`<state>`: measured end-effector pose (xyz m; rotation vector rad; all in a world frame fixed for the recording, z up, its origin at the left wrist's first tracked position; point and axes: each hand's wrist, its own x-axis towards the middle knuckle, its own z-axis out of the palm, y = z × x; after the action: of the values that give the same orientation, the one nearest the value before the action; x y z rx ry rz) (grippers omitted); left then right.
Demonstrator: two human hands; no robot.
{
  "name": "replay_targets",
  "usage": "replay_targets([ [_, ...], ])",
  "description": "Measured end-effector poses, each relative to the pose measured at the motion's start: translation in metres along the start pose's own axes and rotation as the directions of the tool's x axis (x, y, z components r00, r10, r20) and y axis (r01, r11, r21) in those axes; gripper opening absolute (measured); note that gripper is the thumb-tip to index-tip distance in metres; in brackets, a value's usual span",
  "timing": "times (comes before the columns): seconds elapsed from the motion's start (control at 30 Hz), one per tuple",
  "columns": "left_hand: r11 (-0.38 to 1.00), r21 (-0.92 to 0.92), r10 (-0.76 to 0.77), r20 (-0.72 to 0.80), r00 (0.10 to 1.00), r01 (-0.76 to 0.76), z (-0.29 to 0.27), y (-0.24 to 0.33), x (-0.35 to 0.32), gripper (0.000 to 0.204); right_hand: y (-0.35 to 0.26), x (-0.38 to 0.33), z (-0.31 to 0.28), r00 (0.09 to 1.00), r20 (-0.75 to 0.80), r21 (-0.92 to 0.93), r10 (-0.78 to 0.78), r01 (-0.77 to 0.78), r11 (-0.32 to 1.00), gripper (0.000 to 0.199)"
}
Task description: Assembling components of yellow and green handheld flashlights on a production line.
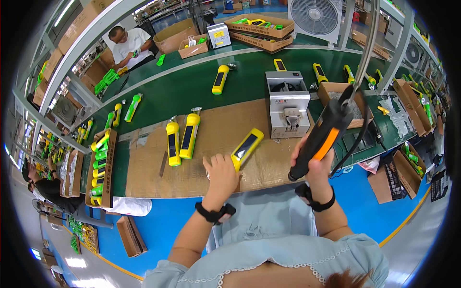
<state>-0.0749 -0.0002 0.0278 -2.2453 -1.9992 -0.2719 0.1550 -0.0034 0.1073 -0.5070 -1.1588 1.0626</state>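
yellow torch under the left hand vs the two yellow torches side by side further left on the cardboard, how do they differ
The yellow plastic torch with a dark panel is gripped at its near end by the left hand and lies slanted; the pair of yellow torches lies untouched, nearly parallel. The pair shows silver reflector heads at the far ends; the held one shows none. All rest on the brown cardboard sheet.

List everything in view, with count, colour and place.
Flashlight in hand: one, yellow, on cardboard mat, held by left hand.
Upright flashlights: two, yellow, mat's left part.
Electric screwdriver: one, black and orange, in right hand.
Metal feeder box: one, grey, mat's far edge.
Cardboard mat: one, brown, on green bench.
Tray of flashlights: one, brown, left of mat.
Fan: one, white, far side.
Left hand: on flashlight.
Right hand: gripping screwdriver.
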Motion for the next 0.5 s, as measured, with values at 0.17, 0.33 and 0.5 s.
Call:
replay_targets([
  [0.17, 0.998, -0.053, -0.043, -0.157, 0.987, 0.035, 0.055, 0.01, 0.173, 0.073, 0.026, 0.003, -0.008, 0.998, 0.002, 0.053, 0.058, -0.058, 0.997, 0.057],
  [0.33, 0.949, -0.097, -0.311, -0.171, 0.935, 0.298, 0.084, -0.033, 0.303, 0.051, 0.018, 0.002, -0.026, 0.994, -0.093, 0.039, 0.054, -0.051, 0.998, 0.063],
  [0.5, 0.963, -0.109, -0.249, -0.019, 0.968, 0.246, 0.132, -0.11, 0.33, 0.037, 0.017, 0.004, -0.051, 0.988, -0.154, -0.009, 0.023, -0.025, 1.0, 0.069],
])
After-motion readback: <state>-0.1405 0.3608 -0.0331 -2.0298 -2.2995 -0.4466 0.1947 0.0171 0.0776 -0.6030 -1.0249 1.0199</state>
